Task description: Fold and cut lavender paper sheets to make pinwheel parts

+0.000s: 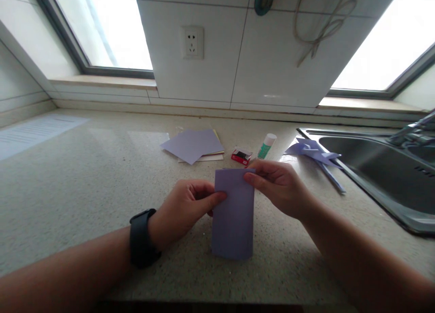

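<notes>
A sheet of purple paper, apparently folded, is held up over the counter between both hands. My left hand pinches its left edge, the thumb lying on the near face and the other fingers behind. At the top right corner my right hand grips the same paper between thumb and fingers. Just beyond the paper lies a small red and black box. A glue stick with a white cap lies beside that box.
Behind the hands lies a stack of purple and other coloured paper. A purple paper pinwheel with a stick rests by the steel sink on the right. A printed sheet is at far left.
</notes>
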